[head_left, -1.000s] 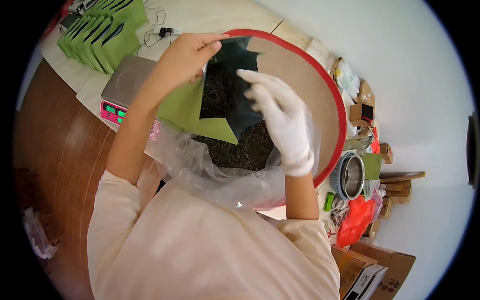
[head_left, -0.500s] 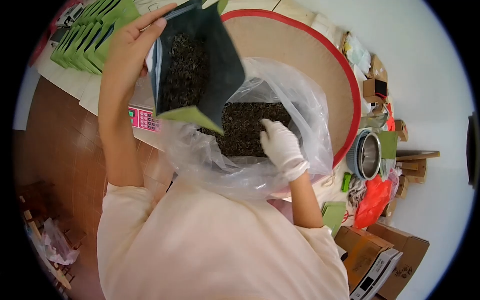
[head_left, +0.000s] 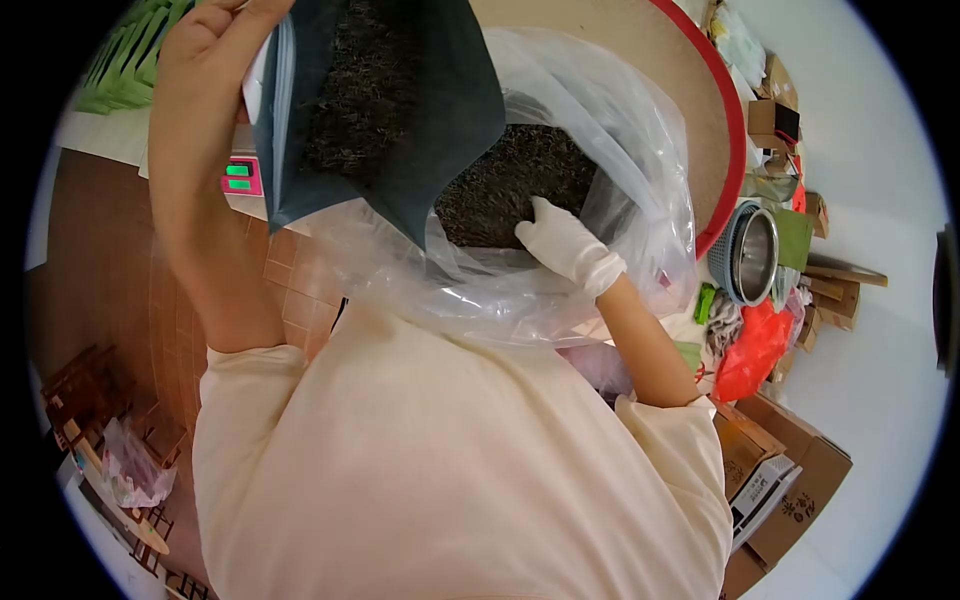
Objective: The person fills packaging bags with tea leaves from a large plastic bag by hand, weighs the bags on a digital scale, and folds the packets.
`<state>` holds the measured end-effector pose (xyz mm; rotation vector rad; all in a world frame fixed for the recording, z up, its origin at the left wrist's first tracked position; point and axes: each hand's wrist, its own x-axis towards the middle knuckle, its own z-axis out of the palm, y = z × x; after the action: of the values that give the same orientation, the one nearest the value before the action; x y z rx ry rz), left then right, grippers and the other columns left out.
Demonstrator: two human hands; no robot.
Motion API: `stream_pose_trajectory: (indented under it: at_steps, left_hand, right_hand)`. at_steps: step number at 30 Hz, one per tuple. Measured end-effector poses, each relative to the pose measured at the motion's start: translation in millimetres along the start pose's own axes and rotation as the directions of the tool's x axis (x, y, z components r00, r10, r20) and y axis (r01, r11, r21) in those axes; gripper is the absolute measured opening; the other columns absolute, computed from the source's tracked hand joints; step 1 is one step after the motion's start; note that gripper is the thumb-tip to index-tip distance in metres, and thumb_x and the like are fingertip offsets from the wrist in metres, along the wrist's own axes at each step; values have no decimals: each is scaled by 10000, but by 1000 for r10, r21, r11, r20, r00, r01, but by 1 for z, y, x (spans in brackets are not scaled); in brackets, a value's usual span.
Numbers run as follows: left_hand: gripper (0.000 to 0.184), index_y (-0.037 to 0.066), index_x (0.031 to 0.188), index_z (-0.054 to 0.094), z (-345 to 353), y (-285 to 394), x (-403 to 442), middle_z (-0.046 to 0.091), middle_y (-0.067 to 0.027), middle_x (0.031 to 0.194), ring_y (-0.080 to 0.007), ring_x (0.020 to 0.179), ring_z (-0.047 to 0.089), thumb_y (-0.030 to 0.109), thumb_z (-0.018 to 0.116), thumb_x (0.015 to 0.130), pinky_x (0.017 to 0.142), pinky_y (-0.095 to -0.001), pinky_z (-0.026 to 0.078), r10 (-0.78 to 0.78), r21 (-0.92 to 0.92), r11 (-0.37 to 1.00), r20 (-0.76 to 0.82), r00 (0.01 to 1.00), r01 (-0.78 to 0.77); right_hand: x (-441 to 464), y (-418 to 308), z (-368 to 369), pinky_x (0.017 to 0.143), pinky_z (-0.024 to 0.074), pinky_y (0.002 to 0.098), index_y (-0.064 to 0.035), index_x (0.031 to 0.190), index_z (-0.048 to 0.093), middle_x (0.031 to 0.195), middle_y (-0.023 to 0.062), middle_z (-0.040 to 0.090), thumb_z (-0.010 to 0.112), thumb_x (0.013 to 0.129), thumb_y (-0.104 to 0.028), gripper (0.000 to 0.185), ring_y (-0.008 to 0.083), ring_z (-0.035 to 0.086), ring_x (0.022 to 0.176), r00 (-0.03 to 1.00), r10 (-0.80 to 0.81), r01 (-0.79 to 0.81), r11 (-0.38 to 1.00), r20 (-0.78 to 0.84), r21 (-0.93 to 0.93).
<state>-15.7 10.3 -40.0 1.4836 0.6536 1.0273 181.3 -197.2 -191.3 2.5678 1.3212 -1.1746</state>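
Note:
My left hand (head_left: 215, 40), bare, is closed on the edge of a wide-mouthed pouch (head_left: 465, 110) with a dark inner lining, held tilted at the upper left. Dark dried tea leaves (head_left: 365, 85) lie inside it. Below and to the right, a large clear plastic bag (head_left: 640, 130) stands open with more dark leaves (head_left: 485, 205) in it. My right hand (head_left: 565, 240), in a white glove, reaches into this bag at the leaves. Its fingers are curled and partly hidden, so what they grip cannot be seen.
A round tray with a red rim (head_left: 738, 150) lies behind the clear bag. A pink-panelled scale (head_left: 240, 177) and several green pouches (head_left: 125, 60) are on the left. A metal basin (head_left: 757, 255), a red plastic bag (head_left: 755, 345) and cardboard boxes (head_left: 800, 475) line the right side.
The whole view has shifted and tilted. The pouch appears larger and higher, and its green flap no longer shows. My right hand remains at the leaves, its fingers slightly changed in pose.

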Motion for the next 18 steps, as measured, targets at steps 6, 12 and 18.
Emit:
stream_pose_trajectory:
  at_steps: [6,12,18]
  left_hand:
    - [324,-65,1229,571,11,9,-5,687,-81,985,-77,790,643,92,528,949,723,-194,508,26,-64,998,56,998,-22]
    - [361,40,1237,627,-42,-18,18,663,-65,1156,-120,1094,591,233,574,937,1016,-226,360,99,388,917,8,995,-94]
    - [355,29,1233,623,-34,-20,23,666,-83,1151,-139,1065,621,214,583,933,981,-232,416,105,283,951,74,992,-122]
  right_hand:
    - [10,-12,7,903,506,513,20,1495,3,1281,214,466,509,865,-44,810,316,573,1118,991,-61,-122,-23,121,992]
    - [11,0,-16,805,529,391,-19,1437,304,1144,239,586,589,849,-184,674,355,635,887,925,-62,211,904,-376,372]
    - [20,-44,12,1089,249,557,-56,1409,328,1406,249,356,830,590,-416,1027,431,330,1314,713,-594,521,804,-373,-285]
